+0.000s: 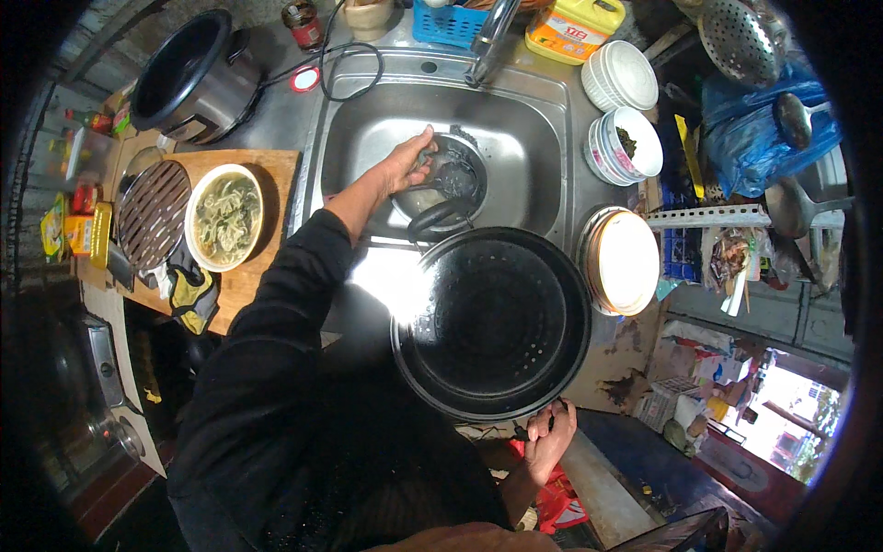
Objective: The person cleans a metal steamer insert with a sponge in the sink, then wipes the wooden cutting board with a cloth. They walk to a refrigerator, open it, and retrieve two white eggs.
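A wide black pan (483, 324) is held over the front edge of the sink (531, 159), its dark inside facing me. My right hand (552, 431) grips the pan at its lower rim, where a handle is mostly hidden by the fingers. On the opposite side, the pan's black loop handle (438, 219) juts out above the sink. My left hand (414, 162) is in the sink with fingers curled, over a round metal basin (476, 155) with wet contents. A small greyish thing shows at its fingers, too unclear to name.
A bowl of noodle soup (226, 217) and a slatted rack (153, 214) stand on a wooden board (279, 179) at left. Behind them is a large cooker (200, 83). Stacked bowls (624, 145) and plates (624, 262) line the sink's right. A faucet (491, 38) overhangs the sink.
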Available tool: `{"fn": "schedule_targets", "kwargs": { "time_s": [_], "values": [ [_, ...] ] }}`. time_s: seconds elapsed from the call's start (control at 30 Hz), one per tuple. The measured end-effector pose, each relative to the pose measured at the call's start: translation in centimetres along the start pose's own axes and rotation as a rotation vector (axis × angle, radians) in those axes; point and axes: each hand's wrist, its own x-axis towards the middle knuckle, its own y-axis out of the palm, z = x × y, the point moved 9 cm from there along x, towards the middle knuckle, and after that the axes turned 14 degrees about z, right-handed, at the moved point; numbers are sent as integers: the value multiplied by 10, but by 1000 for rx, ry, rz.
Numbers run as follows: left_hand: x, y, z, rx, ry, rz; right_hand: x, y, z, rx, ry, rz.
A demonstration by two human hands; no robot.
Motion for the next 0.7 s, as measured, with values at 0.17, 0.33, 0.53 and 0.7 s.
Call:
{"fn": "schedule_targets", "kwargs": {
  "time_s": [0.17, 0.33, 0.53, 0.7],
  "values": [
    [-7, 17, -12, -125, 138, 70, 1, -12, 4, -516, -244, 100],
    [-5, 17, -17, -72, 167, 129, -4, 18, 22, -722, -350, 214],
    [-13, 3, -19, 32, 131, -157, 0, 5, 12, -595, -209, 139],
    [-14, 0, -20, 49, 170, -252, 2, -7, 4, -647, -230, 106]
  ]
}}
